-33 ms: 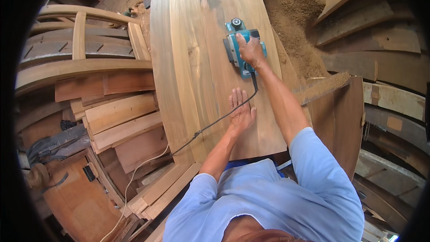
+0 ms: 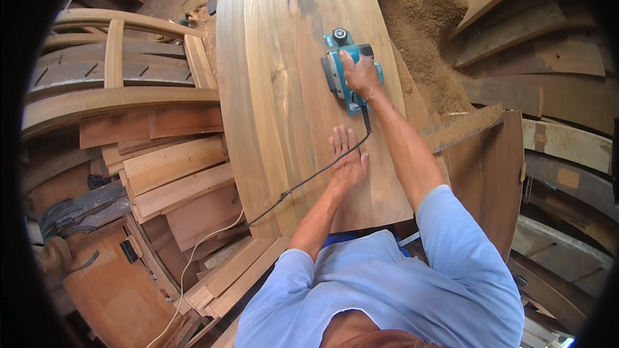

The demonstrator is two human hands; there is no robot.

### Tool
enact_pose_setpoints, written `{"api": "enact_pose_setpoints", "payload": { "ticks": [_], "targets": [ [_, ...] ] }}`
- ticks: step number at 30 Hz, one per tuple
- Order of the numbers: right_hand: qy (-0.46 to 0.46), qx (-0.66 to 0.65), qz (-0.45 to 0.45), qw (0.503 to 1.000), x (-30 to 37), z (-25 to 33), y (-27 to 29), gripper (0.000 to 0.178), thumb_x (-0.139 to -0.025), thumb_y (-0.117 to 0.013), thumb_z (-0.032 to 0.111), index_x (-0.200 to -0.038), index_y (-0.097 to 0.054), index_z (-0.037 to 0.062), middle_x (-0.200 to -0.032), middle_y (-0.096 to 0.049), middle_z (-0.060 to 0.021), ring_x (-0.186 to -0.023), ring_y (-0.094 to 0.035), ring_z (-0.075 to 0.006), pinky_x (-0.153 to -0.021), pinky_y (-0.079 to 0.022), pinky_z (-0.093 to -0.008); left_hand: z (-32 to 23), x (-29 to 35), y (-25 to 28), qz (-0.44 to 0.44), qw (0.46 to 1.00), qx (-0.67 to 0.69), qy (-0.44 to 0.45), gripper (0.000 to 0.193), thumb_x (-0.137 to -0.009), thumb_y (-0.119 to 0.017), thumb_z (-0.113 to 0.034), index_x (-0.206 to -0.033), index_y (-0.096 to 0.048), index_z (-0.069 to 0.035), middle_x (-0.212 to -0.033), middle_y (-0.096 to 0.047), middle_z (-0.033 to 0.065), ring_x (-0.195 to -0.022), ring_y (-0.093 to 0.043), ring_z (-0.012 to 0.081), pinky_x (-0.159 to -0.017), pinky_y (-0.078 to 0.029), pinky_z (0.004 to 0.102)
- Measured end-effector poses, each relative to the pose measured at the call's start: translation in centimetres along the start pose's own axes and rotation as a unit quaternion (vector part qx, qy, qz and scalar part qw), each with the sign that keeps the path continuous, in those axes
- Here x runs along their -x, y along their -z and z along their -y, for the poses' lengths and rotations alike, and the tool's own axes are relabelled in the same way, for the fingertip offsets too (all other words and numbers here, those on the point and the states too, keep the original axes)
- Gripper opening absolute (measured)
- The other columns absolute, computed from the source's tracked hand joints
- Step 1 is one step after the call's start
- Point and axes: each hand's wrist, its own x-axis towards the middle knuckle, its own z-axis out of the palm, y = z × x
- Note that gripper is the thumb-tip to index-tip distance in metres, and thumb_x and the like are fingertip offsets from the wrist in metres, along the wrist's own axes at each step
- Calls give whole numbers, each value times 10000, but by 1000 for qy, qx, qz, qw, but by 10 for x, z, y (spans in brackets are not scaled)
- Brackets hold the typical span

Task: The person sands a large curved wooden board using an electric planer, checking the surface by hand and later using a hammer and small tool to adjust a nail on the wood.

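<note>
Right hand (image 2: 360,76) clamped around the handle of a teal electric planer (image 2: 345,72), resting toward the far right of the wide wooden panel (image 2: 284,116). Left hand (image 2: 346,154) spread flat, palm down on the panel, fingers together, over the black power cord (image 2: 303,183).

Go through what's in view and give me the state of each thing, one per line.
Planer: upright on the slab, gripped from above.
Right hand: closed on the planer's handle.
Left hand: flat, fingers spread, pressed on the slab.
Cord: slack, passing under the left hand and off the slab's left edge.
Slab: lying flat.
Sawdust: heaped beside the slab.
</note>
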Motion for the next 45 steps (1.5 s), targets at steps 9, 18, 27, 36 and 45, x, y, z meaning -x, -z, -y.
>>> {"api": "enact_pose_setpoints", "payload": {
  "ticks": [9, 18, 27, 36, 45],
  "targets": [
    [-29, -3, 2, 1000, -15, 3, -3, 693, -956, -606, 597, -882, -716, -83, -845, -698, -337, -902, -716, -484, -794, -555, -517, 14, -55, 3, -6, 999, 4, 42, 901, -883, -659, -341, -1552, -278, 126, -1644, -187, 359, -1565, -96, 496, -1268, -76, 584],
    [-76, -53, 28, 995, -37, 30, -3, 663, -959, -621, 612, -783, -677, -25, -631, -675, -151, -563, -712, -261, -570, -566, -392, 51, 36, 26, -58, 985, 133, 89, 893, -884, -679, -324, -1567, -280, 92, -1649, -228, 323, -1562, -162, 464, -1269, -137, 551],
    [-104, -117, 26, 987, -44, 42, 6, 476, -1008, -638, 506, -754, -599, 106, -613, -520, 24, -487, -512, -99, -443, -427, -284, 149, 137, 154, -487, 240, 741, 395, 897, -1013, -390, -632, -1466, -340, 141, -1435, -551, 237, -1213, -573, 343, -1076, -437, 467],
    [-73, -90, 38, 993, -61, 30, -10, 562, -973, -645, 589, -779, -626, 61, -625, -568, -11, -497, -563, -127, -466, -479, -302, 229, 68, 202, -459, 615, 500, 400, 657, -1082, -399, -452, -1516, -378, 41, -1468, -517, 196, -1344, -483, 296, -1151, -344, 409],
    [-76, -16, 16, 997, -80, 28, -11, 700, -954, -592, 653, -805, -701, -22, -633, -682, -175, -649, -734, -316, -665, -569, -435, 92, -17, 115, -47, 895, 386, 217, 270, -986, -609, -125, -1234, -632, -21, -1176, -690, 138, -1116, -657, 251, -1018, -493, 371]
  ]
}}
